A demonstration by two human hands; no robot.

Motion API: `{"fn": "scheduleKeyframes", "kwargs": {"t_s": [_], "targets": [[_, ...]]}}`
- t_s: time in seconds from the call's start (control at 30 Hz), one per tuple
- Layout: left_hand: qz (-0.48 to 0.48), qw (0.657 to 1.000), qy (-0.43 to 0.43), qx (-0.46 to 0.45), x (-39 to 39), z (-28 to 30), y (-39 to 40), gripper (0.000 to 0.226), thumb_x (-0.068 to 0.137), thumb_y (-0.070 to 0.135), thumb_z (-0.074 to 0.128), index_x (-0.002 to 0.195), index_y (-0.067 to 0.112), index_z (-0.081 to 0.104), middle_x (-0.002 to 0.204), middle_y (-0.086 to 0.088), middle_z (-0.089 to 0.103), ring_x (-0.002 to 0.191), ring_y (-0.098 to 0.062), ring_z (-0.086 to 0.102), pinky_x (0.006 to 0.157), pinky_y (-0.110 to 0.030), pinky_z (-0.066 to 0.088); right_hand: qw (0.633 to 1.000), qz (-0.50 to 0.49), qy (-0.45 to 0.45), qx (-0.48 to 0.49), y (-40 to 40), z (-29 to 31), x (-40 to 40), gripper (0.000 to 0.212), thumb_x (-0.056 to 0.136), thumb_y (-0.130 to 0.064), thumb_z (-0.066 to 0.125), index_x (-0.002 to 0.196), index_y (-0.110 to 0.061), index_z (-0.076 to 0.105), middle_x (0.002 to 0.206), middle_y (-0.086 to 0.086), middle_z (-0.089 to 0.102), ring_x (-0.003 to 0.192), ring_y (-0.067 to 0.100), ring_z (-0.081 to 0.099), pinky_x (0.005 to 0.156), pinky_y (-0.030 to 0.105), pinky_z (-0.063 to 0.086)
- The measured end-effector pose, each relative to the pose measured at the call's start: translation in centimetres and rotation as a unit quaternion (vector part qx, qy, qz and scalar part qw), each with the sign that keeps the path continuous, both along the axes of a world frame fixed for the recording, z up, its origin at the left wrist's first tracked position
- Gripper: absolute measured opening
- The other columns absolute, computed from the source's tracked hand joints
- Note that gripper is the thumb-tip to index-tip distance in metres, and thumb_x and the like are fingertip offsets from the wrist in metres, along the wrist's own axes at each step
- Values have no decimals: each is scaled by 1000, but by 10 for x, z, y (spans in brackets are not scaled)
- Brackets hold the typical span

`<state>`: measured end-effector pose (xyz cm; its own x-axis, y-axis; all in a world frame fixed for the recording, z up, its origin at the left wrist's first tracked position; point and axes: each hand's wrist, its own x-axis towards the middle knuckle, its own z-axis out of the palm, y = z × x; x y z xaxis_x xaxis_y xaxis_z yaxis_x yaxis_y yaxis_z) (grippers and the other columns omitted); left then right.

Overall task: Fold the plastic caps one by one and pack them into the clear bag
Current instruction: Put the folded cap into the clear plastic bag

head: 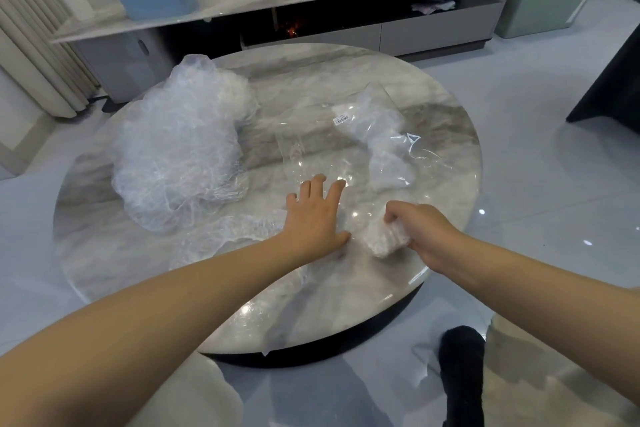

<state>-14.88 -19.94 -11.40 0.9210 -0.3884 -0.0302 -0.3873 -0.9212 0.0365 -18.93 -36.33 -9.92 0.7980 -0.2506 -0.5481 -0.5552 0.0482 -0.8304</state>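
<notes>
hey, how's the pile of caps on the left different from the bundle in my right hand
The pile is large, loose and puffed up, lying free on the table; the bundle is small, folded tight and gripped by the right hand. The pile looks see-through and crinkly; the bundle looks denser and whiter. Nothing touches the pile; the left hand lies flat beside the bundle. Both are thin clear plastic.

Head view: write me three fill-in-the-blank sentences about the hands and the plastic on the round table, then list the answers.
1. The right hand grips a folded ____.
2. The left hand lies flat with its fingers ____ on the clear bag.
3. The big pile of unfolded caps sits on the ____ side of the table.

Missing words: cap; spread; left
</notes>
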Motion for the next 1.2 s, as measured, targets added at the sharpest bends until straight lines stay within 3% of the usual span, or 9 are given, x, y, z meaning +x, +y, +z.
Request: {"fn": "scheduleKeyframes", "kwargs": {"t_s": [0.3,0.4,0.47,0.6,0.8,0.9,0.97,1.07,1.2], "targets": [[16,1000,-4,-6,16,-5,-2,66,91,37,53,145,20,19,147,-12,18,124,-31,35,80,-36,45,997,57,-15,-54,0,-7,-6,13,79,-12,58,72,-11,47,71,4,45,66,19,43,57,26,32],[-3,999,-40,11,21,-5,-2,49,95,29,48,137,13,30,139,-11,31,111,-29,45,70,-32,43,994,72,-23,-76,1,-5,-3,17,79,-13,57,70,-13,43,67,1,39,62,17,37,56,26,28],[-1,998,-59,-26,24,-1,-2,32,97,26,44,124,9,41,124,-10,43,99,-27,50,64,-31,37,994,75,-25,-75,1,-3,1,18,80,-12,57,69,-13,43,65,0,39,60,16,36,56,25,29],[19,984,-76,-163,21,8,-5,20,99,24,41,103,6,48,102,-9,49,79,-26,50,57,-33,36,999,45,-15,-15,3,-1,12,8,79,-14,58,76,-11,52,73,5,47,68,20,45,66,29,37],[4,976,-63,-206,1,15,3,17,100,21,39,100,6,46,100,-7,46,66,-21,40,49,-27,25,985,-84,-29,147,0,-5,32,3,81,-8,54,82,-10,54,80,8,54,66,22,53,61,33,49],[-13,971,-48,-234,-8,16,8,15,100,21,40,99,7,46,102,-5,45,63,-19,39,48,-25,26,978,-127,-46,160,-4,-8,42,5,84,-5,54,80,-9,55,77,7,54,64,21,55,62,32,50],[-27,968,-36,-248,-14,17,11,14,100,21,40,98,8,45,103,-4,45,59,-14,36,48,-23,26,981,-132,-51,133,-4,-14,47,4,85,-6,58,89,-7,58,80,8,58,67,21,58,67,33,52],[-55,961,-16,-271,-23,16,14,12,99,20,41,96,9,45,103,1,43,56,-9,36,51,-25,29,988,-116,-58,88,0,-21,48,31,83,-19,67,111,-8,60,99,10,66,85,26,66,82,40,56],[-77,946,5,-315,-30,21,17,9,99,18,43,94,11,45,101,4,41,66,-17,46,65,-34,43,991,-85,-98,-1,7,-29,50,45,80,-36,72,117,-12,62,113,9,66,102,26,63,94,45,51]]}}
